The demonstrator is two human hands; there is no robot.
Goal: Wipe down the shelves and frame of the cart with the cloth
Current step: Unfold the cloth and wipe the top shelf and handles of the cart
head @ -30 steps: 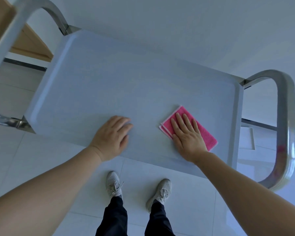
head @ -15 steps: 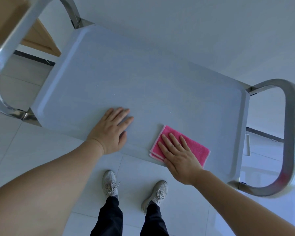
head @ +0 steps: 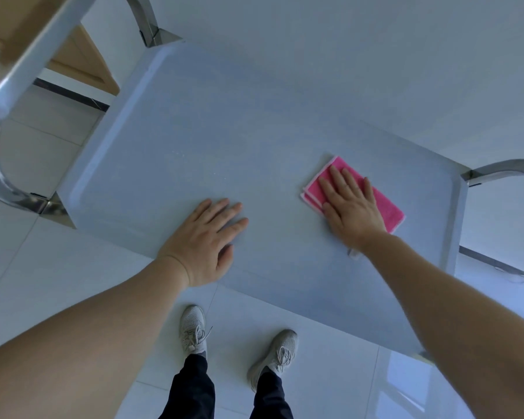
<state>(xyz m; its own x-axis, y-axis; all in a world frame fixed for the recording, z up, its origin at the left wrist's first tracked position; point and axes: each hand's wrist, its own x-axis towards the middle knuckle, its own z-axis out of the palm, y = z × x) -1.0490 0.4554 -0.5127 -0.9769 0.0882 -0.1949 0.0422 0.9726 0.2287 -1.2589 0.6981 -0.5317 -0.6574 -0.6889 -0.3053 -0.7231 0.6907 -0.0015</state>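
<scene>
A: Where was the cloth (head: 384,207) at that moment?

B: It lay flat on the cart's top shelf (head: 224,131), a folded pink square toward the shelf's right end, short of the raised right rim and a little in from the near edge.

A: And the right hand (head: 350,207)?

B: It was spread flat on top of the cloth, fingers straight and slightly fanned, palm pressing down. It gripped nothing; the cloth simply sat under the palm and fingers, with pink showing past the fingertips and on the side toward the right rim.

A: What about the left hand (head: 204,240)?

B: That one was also laid flat, fingers extended and close together, resting bare on the shelf near the middle of the near edge. It held nothing and was well apart from the cloth.

A: Anything else of the cart in sight?

B: The shiny metal frame. One curved handle (head: 9,92) rose past the shelf's left end, blurred, and another handle (head: 515,167) bent round beyond the right end. Below the near edge, the person's two pale shoes (head: 192,328) stood on the white tiled floor (head: 43,267).
</scene>
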